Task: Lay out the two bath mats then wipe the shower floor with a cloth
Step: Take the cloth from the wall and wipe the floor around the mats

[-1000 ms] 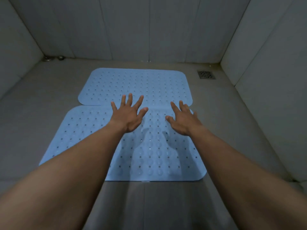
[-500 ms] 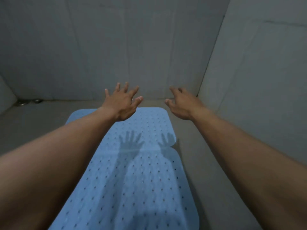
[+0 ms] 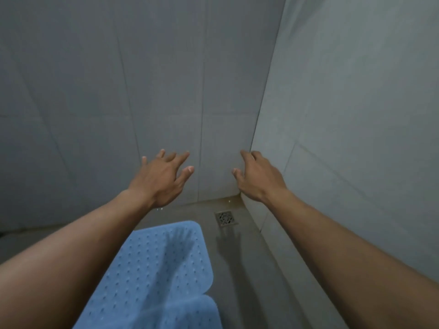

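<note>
Holding both hands out empty above the laid mats, with no cloth anywhere in view.

Stretching the left hand (image 3: 164, 176) and right hand (image 3: 256, 179) forward at mid-frame, fingers spread and nearly straight, gripping nothing; possibly brushing the wall corner with the right fingertips, though impossible to tell. Looking past them to the far mat (image 3: 171, 257) and near mat (image 3: 187, 314) at lower centre, lying flat and edge to edge on the shower floor (image 3: 242, 269), both running off under the left forearm toward the lower left. Judging the laying-out done and the wiping not yet begun: bare floor and drain (image 3: 225, 218) sitting just right of the mats, directly beneath the right hand, making that hand the nearer one, but needing a cloth first.
</note>
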